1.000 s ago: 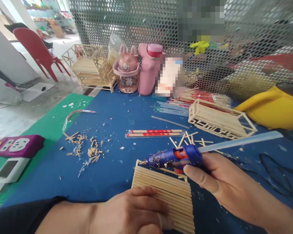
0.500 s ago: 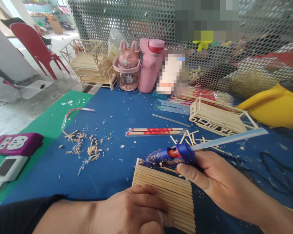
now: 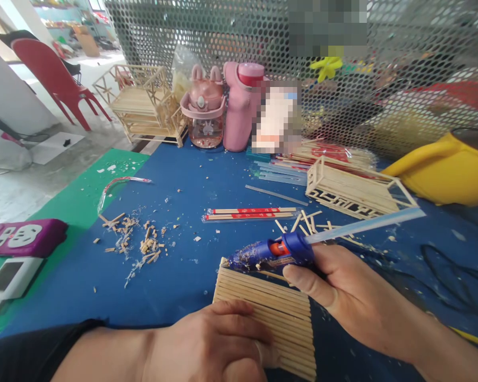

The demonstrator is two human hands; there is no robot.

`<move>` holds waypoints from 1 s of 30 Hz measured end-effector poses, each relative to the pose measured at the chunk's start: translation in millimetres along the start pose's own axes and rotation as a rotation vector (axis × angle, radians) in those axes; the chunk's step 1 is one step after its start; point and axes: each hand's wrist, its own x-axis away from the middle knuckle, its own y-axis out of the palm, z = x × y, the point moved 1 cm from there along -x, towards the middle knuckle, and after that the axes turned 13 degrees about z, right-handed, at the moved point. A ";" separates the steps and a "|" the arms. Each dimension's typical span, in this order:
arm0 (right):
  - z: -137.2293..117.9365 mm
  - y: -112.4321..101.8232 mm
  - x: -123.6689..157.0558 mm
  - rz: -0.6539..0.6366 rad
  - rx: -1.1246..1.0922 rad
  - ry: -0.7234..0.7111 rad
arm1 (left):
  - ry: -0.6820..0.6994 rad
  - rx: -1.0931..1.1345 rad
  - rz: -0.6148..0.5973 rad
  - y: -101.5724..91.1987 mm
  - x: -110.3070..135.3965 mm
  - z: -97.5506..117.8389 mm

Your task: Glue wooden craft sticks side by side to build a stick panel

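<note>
My right hand (image 3: 342, 286) is wrapped round a blue hot glue gun (image 3: 269, 253). A long translucent glue stick (image 3: 366, 225) sticks out of the gun's back end. Its nozzle is at the far left corner of a flat panel of wooden sticks (image 3: 279, 318) laid side by side; whether it touches, I cannot tell. My left hand (image 3: 219, 342) holds the panel down near its left edge, fingers curled over the sticks. A few cut sticks (image 3: 310, 222) lie just beyond the gun.
Wrapped chopsticks (image 3: 250, 214) and wood offcuts (image 3: 151, 244) lie on the blue table (image 3: 175, 292). A small stick frame (image 3: 358, 188), a larger stick model (image 3: 143, 106), pink bottles (image 3: 239, 111) and a yellow container (image 3: 446, 172) stand behind. A black cord (image 3: 454, 276) runs at right.
The whole view has shifted slightly, so things sit a little further left. The glue gun stays at the same panel corner, and both hands keep their hold.
</note>
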 end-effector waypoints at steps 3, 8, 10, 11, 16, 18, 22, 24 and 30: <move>2.8 -4.8 2.9 0.020 0.008 -0.008 | 0.016 0.006 0.009 0.7 -0.1 -1.0; 21.0 -28.4 22.4 0.219 0.102 -0.059 | 0.052 -0.002 0.103 8.4 4.0 -3.6; 31.2 -41.7 35.2 0.261 0.151 -0.056 | 0.093 -0.021 0.162 14.6 7.8 -6.2; 35.8 -48.4 41.6 0.276 0.177 -0.053 | 0.112 -0.031 0.194 17.9 9.8 -7.7; 46.9 -71.3 64.3 0.276 0.281 -0.070 | 0.093 -0.052 0.247 27.1 15.5 -10.8; 47.2 -73.9 68.4 0.294 0.323 -0.085 | 0.080 -0.042 0.233 24.0 14.6 -8.4; 46.8 -72.8 72.2 0.325 0.384 -0.114 | 0.006 -0.028 0.092 13.4 9.9 -2.3; 47.2 -71.5 73.1 0.318 0.376 -0.106 | -0.011 -0.018 0.053 10.0 8.6 -0.6; 50.9 -71.7 76.6 0.287 0.367 -0.062 | -0.020 -0.017 0.037 10.6 10.1 -1.1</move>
